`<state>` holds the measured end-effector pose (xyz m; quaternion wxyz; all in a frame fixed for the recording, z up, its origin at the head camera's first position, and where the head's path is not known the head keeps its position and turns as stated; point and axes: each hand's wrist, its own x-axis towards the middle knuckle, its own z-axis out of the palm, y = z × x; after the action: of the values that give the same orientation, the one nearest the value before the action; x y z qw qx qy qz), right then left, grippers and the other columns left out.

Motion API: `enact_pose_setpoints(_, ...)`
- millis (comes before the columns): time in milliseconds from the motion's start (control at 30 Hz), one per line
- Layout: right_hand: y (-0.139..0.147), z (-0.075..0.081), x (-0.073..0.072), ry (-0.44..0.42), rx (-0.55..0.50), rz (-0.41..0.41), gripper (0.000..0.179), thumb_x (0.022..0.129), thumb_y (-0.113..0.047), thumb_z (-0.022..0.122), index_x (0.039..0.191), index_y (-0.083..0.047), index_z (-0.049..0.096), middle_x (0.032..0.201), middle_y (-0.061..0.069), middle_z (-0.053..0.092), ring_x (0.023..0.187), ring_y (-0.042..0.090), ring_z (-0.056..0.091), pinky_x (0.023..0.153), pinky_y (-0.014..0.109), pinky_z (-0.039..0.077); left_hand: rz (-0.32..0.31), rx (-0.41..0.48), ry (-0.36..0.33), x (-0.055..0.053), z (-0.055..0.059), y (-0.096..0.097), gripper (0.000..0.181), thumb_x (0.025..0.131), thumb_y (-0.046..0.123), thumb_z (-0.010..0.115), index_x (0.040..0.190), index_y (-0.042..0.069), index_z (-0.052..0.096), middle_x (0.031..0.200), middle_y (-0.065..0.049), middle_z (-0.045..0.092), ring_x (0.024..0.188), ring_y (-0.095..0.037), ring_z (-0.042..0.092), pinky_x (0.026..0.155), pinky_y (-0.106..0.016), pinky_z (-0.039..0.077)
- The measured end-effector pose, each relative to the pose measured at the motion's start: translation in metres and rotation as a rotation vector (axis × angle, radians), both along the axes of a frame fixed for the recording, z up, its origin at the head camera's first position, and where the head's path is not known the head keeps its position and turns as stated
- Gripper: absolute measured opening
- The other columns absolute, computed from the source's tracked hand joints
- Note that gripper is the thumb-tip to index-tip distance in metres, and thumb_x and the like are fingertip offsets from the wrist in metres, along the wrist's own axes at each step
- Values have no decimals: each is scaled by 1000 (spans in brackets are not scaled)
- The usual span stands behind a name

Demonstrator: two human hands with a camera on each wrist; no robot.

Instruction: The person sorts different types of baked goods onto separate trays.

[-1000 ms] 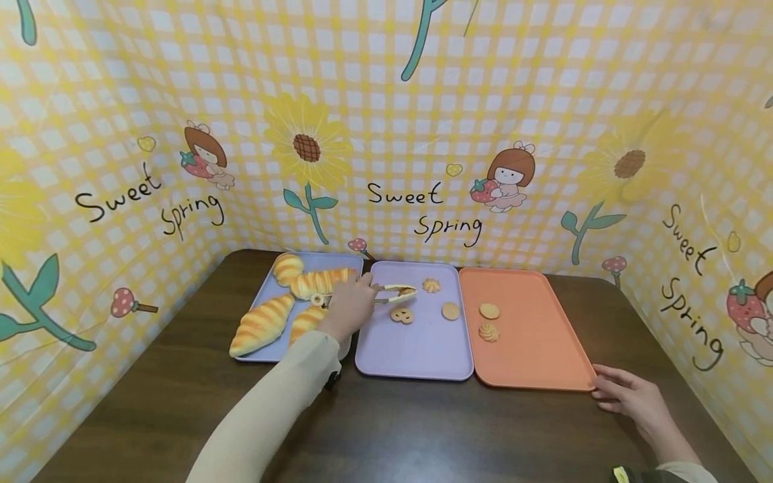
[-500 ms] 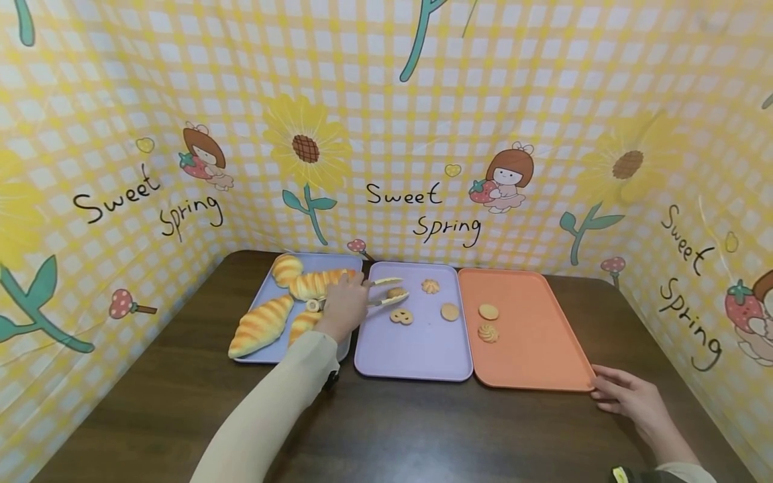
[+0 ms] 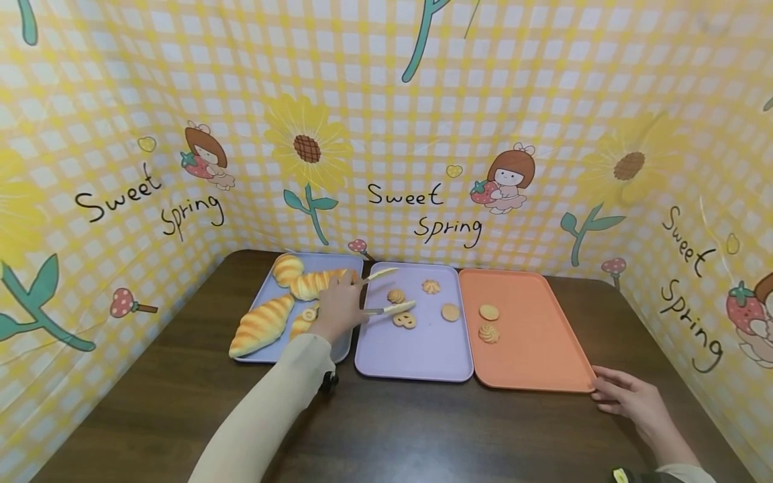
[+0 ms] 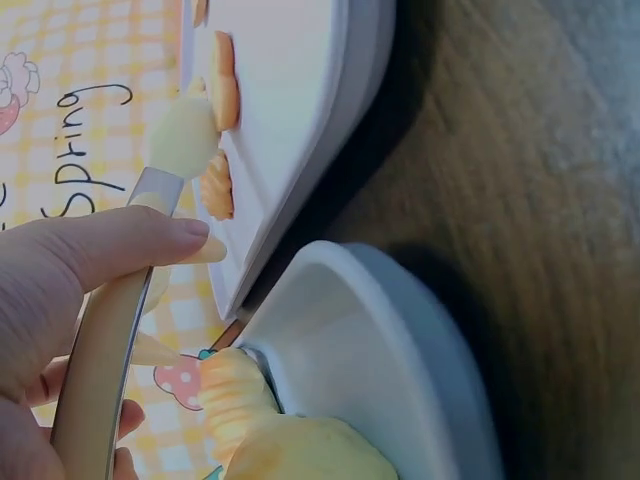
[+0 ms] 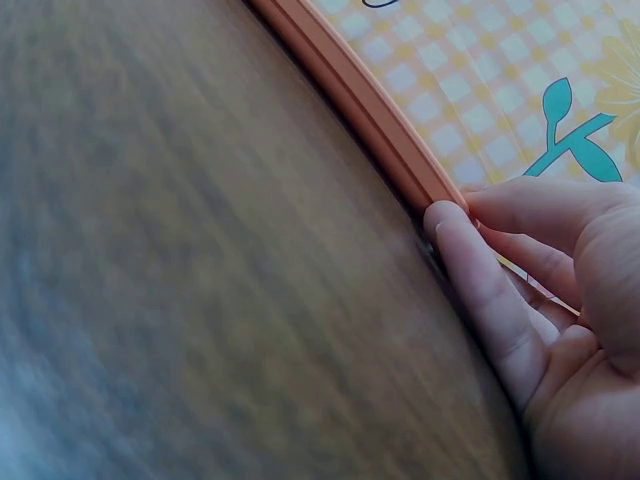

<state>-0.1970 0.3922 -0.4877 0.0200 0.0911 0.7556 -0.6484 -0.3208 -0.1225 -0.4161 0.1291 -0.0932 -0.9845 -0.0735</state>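
My left hand (image 3: 338,307) grips a pair of tongs (image 3: 391,309) above the middle lilac tray (image 3: 417,359). The tongs' arms are spread, with a swirl cookie (image 3: 395,296) lying on the tray between them. The lower tip is right beside a pretzel-shaped cookie (image 3: 404,321). In the left wrist view, the thumb presses along one pale tong arm (image 4: 110,350); the fingers are partly hidden behind it. At the right, my right hand (image 3: 631,401) pinches the near right corner of the orange tray (image 3: 537,362). In its wrist view, the fingertips (image 5: 447,222) touch the tray's edge.
A flower-shaped cookie (image 3: 431,286) and a round cookie (image 3: 449,312) lie on the lilac tray. Another round cookie (image 3: 489,312) and a swirl cookie (image 3: 488,334) are on the orange tray. Several breads (image 3: 262,327) fill the left bluish tray (image 3: 256,359). A checked cloth (image 3: 386,134) surrounds the table (image 3: 386,429).
The tongs, nearly closed a second ago, have spread wide, and the swirl cookie lies free between their arms. The pretzel-shaped cookie has shifted slightly. My right hand has stayed at the tray corner.
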Motion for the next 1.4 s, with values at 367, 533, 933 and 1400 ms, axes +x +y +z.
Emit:
enact_pose_setpoints(367, 1, 0, 0, -6, 5, 9, 35, 96, -6, 65, 92, -39, 72, 85, -9, 72, 75, 9, 68, 65, 28, 57, -16, 13, -25, 5, -3, 8, 80, 66, 33, 91, 135, 5, 61, 130, -18, 53, 107, -41, 52, 73, -57, 52)
enact_pose_setpoints(533, 0, 0, 0, 12, -8, 6, 36, 96, -4, 65, 91, -39, 73, 84, -9, 72, 74, 9, 69, 64, 28, 57, -48, 31, -44, 9, -1, 16, 85, 64, 37, 92, 137, 7, 60, 122, -17, 54, 104, -39, 53, 74, -52, 52)
enact_pose_setpoints(933, -1, 1, 0, 6, -11, 1, 37, 96, -5, 65, 89, -41, 73, 84, -10, 72, 74, 9, 69, 64, 28, 57, -234, 66, -44, 21, 0, 53, 82, 67, 48, 90, 133, 7, 63, 114, -7, 56, 96, -29, 54, 69, -41, 52)
enact_pose_setpoints(1400, 0, 2, 0, -6, 2, 7, 40, 96, -4, 64, 87, -43, 71, 83, -10, 72, 74, 8, 69, 65, 28, 57, -332, 15, -77, 42, 0, 105, 69, 72, 48, 86, 127, 11, 68, 104, -2, 58, 85, -22, 54, 60, -36, 48)
